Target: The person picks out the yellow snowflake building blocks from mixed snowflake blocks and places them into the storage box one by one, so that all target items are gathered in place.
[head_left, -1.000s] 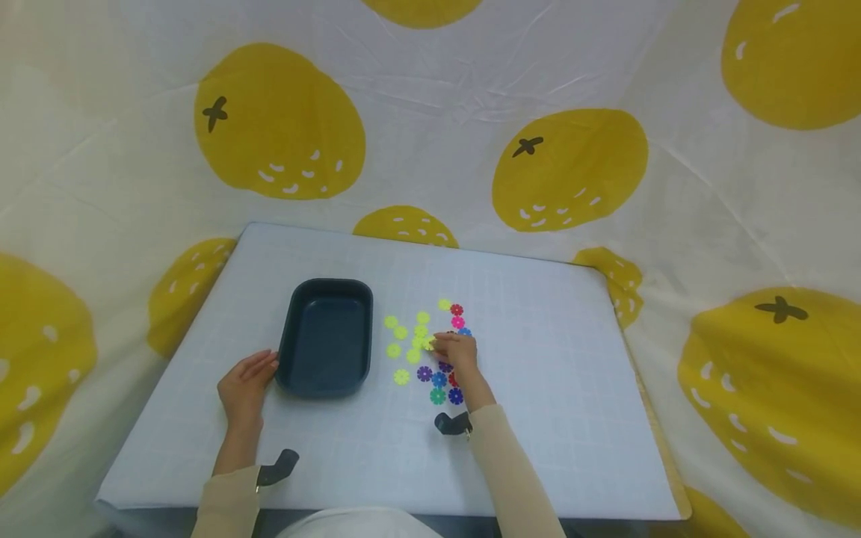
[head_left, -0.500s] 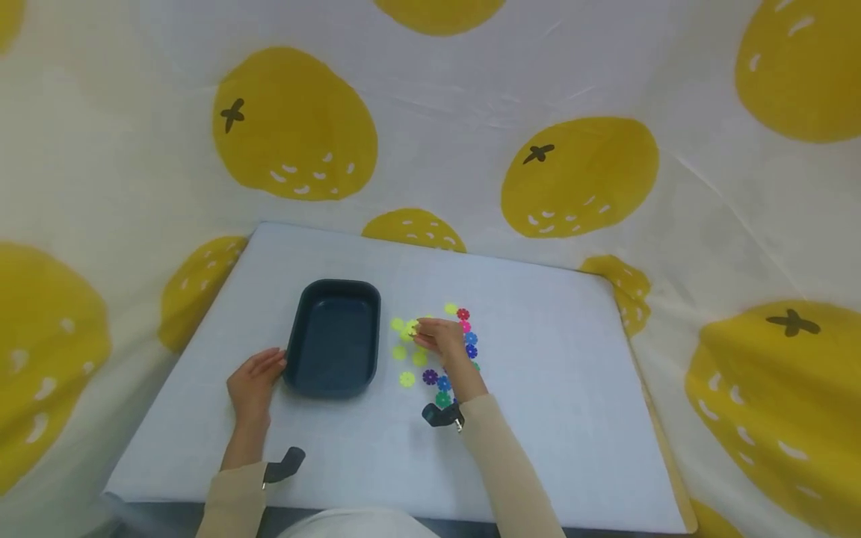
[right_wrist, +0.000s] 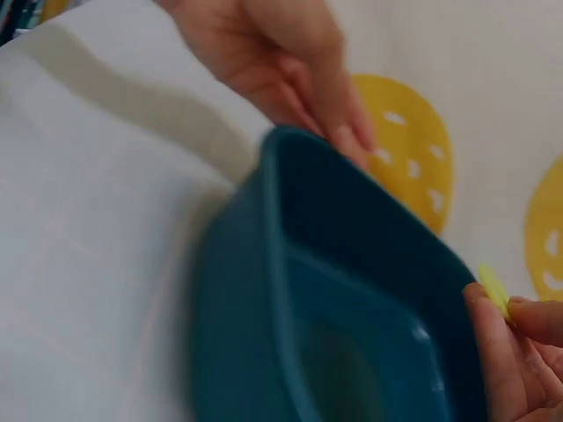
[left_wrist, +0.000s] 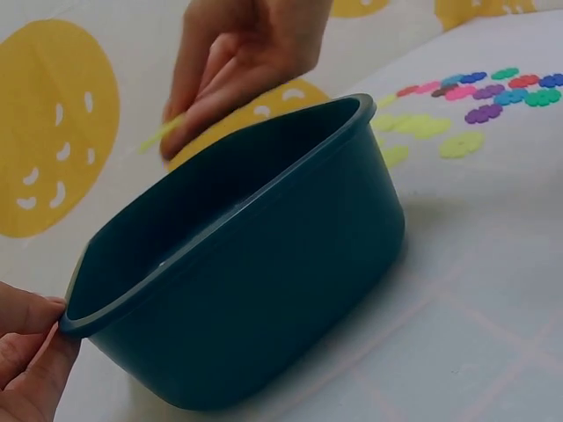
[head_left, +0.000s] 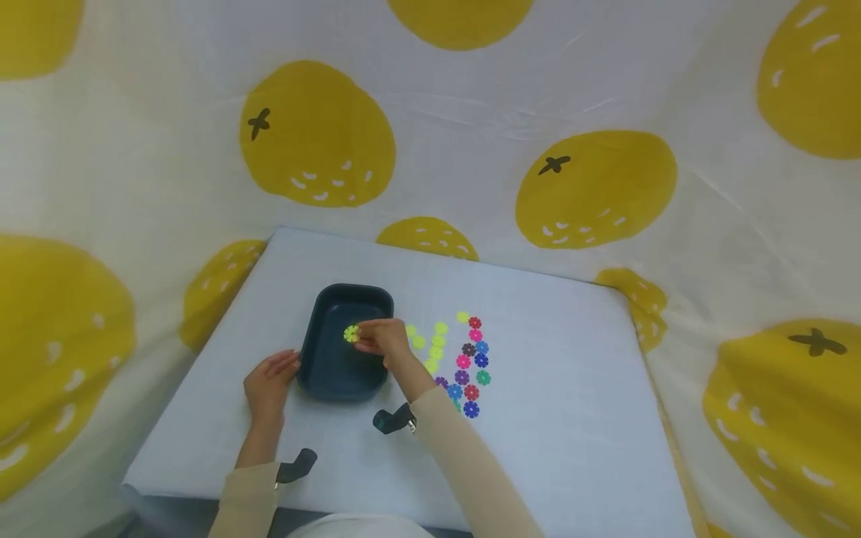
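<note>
A dark teal rectangular basin (head_left: 341, 379) stands on the left half of the table. My left hand (head_left: 270, 382) pinches its left rim, thumb and fingers on either side in the left wrist view. Over the basin's inside, my right hand (head_left: 385, 341) holds a yellow flower-shaped plastic disc (head_left: 350, 334) between thumb and fingertips. That disc (left_wrist: 161, 134) is above the rim in the left wrist view. No discs show on the visible part of the basin's floor (right_wrist: 352, 352). Several more yellow discs (head_left: 437, 347) lie just right of the basin, some hidden behind my right arm.
Right of the yellow discs lie several flower discs in red, pink, blue, purple and green, among them a green disc (head_left: 483, 378). The white-covered table (head_left: 572, 418) meets a hanging cloth (head_left: 457, 134) printed with yellow fruit at its back edge.
My right hand has taken a yellow disc from the group and carried it left, over the basin. My left hand stays at the rim. The head view has shifted slightly.
</note>
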A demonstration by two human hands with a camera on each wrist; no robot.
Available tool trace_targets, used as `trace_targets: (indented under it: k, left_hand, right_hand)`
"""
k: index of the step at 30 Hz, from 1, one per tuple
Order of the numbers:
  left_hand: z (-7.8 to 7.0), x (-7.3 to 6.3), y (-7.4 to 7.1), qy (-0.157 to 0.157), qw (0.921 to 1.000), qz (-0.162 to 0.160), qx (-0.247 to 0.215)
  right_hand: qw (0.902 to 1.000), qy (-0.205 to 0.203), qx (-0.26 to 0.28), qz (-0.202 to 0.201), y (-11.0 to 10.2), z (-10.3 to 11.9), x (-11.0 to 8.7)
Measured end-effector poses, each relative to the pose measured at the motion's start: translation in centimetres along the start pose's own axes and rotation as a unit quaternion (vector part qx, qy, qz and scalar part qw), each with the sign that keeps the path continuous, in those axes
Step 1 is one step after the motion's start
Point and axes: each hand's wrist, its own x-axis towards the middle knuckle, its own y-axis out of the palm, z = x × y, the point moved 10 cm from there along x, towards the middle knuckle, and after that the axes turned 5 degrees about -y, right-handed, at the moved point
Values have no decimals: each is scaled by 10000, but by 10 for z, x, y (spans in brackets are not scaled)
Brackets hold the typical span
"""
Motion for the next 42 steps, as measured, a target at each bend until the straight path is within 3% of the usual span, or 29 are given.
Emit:
trace_targets:
  k: [5,12,23,34,42]
  left_hand:
    - [0,-3,4,-54,9993,-84,354]
    - [1,-7,5,-153,9966,-144,800]
    - [-1,-6,7,-48,9972,-108,732]
    - [-2,-6,4,7,9967,-186,794]
    - [0,-7,0,-9,9973,-200,701]
  right_hand:
    - [9986,-1,-503,180,26,-15,-7]
    - [9925,202,-1190,173,39,-35,-13]
    - [9839,248,-1762,179,50,-48,-14]
    - [9687,-226,-2464,184,62,-46,-20]
    - [9579,-258,-2855,145,67,-43,-27]
